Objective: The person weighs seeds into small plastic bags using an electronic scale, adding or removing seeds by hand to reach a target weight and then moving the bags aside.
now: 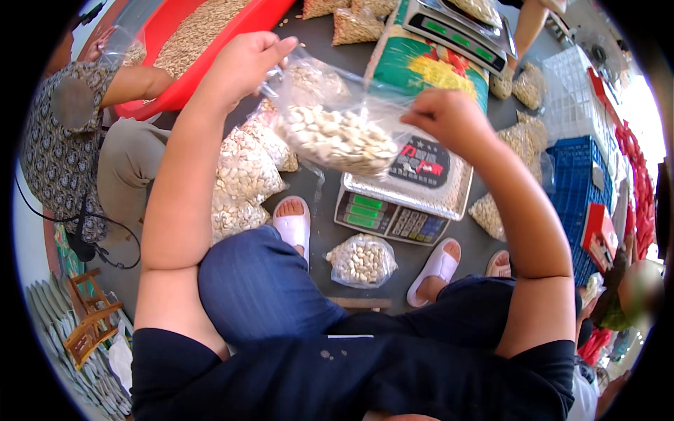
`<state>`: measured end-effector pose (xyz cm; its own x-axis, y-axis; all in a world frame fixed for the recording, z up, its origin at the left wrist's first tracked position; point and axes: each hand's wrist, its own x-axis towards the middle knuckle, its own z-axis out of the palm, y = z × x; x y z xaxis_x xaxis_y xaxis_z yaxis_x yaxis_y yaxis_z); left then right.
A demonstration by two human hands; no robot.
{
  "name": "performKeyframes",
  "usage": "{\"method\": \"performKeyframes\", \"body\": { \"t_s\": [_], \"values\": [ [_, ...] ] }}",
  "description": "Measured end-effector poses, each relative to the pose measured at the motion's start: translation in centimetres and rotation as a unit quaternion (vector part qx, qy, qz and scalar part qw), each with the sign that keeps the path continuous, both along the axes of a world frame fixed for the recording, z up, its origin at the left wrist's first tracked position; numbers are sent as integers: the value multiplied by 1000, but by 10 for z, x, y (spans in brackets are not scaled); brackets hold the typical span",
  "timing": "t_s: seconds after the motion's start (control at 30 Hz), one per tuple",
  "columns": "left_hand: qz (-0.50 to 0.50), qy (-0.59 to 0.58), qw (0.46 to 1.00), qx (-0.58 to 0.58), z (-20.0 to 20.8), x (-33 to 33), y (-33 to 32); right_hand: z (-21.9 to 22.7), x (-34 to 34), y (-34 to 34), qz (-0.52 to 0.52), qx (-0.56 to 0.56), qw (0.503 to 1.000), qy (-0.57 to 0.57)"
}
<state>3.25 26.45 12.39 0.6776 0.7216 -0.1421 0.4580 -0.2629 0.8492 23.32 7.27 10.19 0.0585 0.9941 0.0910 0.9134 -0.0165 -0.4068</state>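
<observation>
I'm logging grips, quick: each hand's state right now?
Left hand: closed, holding one side of the clear bag.
Right hand: closed, pinching the same bag's other side.

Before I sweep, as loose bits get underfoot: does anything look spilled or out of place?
A few pale bits, possibly spilled, lie loose on the floor by the red tub; odd, as the rest is contained. The clear bag between left hand and right hand shows no visible spill.

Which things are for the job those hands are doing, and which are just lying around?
Probably for the job:
clear bag of pale pieces, held by the left hand and right hand
scale with a silver tray on it
small filled bag near the scale

Probably just lying about:
blue crate
white crate
red box
</observation>
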Motion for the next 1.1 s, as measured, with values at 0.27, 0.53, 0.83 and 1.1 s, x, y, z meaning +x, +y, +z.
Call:
{"method": "performKeyframes", "body": {
  "t_s": [0.27, 0.53, 0.83, 1.1],
  "values": [
    [-119, 56, 972, 195, -96, 68, -87, -26, 75, -105, -8, -100, 991, -93],
    [-210, 279, 934, 79, -75, 112, -123, -30, 92, -141, 19, -151, 988, 11],
    [-191, 116, 972, 75, 51, 97, -145, 47, 65, -99, 24, -20, 997, -68],
    [-172, -69, 982, 24, 7, 115, -151, 42, 56, -67, -162, -41, 985, -45]
  ]
}}
